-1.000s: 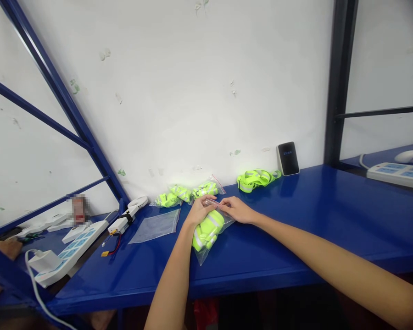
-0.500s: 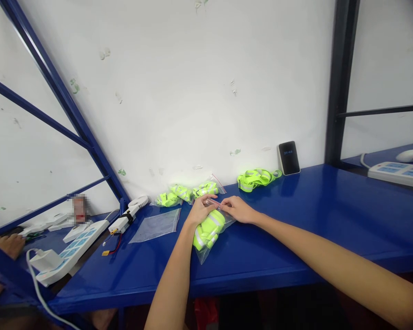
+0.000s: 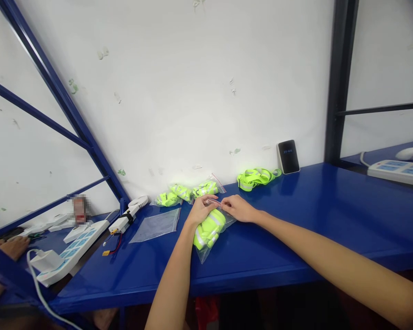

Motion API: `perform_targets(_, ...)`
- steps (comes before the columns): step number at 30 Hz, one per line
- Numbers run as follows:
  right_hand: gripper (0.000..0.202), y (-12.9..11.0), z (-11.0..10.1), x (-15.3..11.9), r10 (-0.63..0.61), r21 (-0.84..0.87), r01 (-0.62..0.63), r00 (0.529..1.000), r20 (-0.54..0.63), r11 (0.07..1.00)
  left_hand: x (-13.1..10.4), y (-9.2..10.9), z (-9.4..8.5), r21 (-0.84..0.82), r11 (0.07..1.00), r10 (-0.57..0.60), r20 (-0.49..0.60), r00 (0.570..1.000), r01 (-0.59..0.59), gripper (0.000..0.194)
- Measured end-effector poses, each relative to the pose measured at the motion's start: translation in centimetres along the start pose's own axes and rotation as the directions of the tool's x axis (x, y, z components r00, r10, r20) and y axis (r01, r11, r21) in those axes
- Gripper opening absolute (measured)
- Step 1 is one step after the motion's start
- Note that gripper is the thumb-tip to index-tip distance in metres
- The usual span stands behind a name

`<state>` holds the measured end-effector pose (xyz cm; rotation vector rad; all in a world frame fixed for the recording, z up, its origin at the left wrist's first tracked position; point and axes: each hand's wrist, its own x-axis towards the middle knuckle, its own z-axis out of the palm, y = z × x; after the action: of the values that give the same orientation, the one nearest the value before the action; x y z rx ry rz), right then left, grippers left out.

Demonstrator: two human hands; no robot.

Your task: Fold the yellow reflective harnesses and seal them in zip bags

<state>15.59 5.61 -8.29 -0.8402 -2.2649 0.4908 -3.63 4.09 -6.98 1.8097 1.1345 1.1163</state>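
Left hand (image 3: 200, 211) and right hand (image 3: 240, 209) are pinching a clear bag (image 3: 203, 252) along its red-lined top; it is resting on the blue table (image 3: 268, 256), a yellow strap (image 3: 211, 223) showing inside. Uneven finger pressure could be leaving gaps there, perhaps letting the strap slip out.

A clear plastic bag (image 3: 203, 255) is lying aslant on a blue table (image 3: 313, 206), near the front edge, its red-lined top, partly covered, pointing away from the viewer. Inside, a bright yellow-green strap (image 3: 211, 224) with silvery stripes is sitting folded into a compact bundle, showing through the plastic.
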Motion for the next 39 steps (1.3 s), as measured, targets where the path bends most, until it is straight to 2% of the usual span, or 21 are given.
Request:
perform_targets(6,0.031,0.1,-0.2,-0.2,-0.013,-0.035,0.013,1.000,0.013,0.999,0.1,-0.1,-0.1,0.011,1.000,0.012,0.001,1.000,-0.012,0.039)
perform_targets(16,0.026,-0.2,0.0,-0.2,0.015,0.006,-0.015,1.000,0.005,1.000,0.1,-0.3,0.0,0.008,1.000,0.006,-0.011,1.000,-0.006,0.040)
perform_targets(23,0.023,-0.5,0.1,0.1,0.050,0.164,-0.043,0.998,-0.036,0.985,-0.1,0.4,0.1,0.016,0.999,0.029,-0.019,0.999,-0.029,0.040)
perform_targets(27,0.029,-0.5,0.2,0.1,0.149,0.385,-0.161,0.987,0.061,0.909,-0.2,0.8,0.2,-0.009,0.999,0.036,-0.022,0.999,-0.036,0.042)
perform_targets(30,0.037,-0.5,0.1,0.0,0.165,0.483,-0.204,0.979,0.121,0.851,-0.2,0.7,0.2,-0.023,0.999,0.030,-0.025,0.999,-0.030,0.042)
perform_targets(39,0.045,-0.4,0.3,-0.1,0.143,0.488,-0.182,0.983,0.117,0.854,-0.3,0.7,0.2,-0.012,0.999,0.032,0.000,0.999,-0.032,0.047)
